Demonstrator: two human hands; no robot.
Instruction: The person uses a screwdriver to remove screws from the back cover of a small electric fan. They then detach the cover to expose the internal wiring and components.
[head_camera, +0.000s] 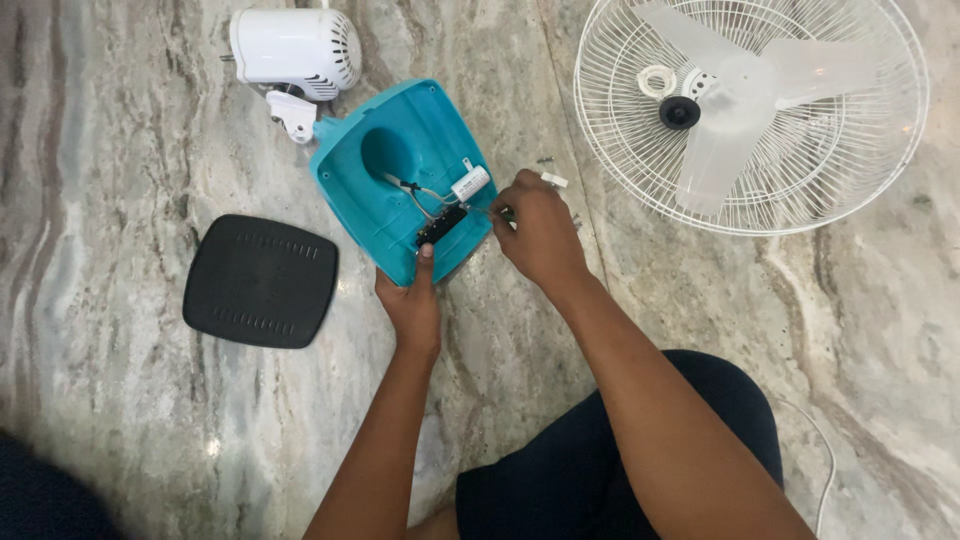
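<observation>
Home: marble floor (120, 180), dismantled fan (750, 110)

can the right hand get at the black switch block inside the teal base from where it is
Probably yes. The right hand is at the open edge of the teal base, and the black switch block lies uncovered just beside it; only thin wires cross nearby.

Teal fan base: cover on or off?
Off. The teal base lies open, wiring and white capacitor exposed; the black cover plate lies apart on the floor.

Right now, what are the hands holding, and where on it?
The left hand grips the teal fan base at its near edge, thumb on the rim. The right hand pinches something small at the base's wiring; what, cannot be told.
</observation>
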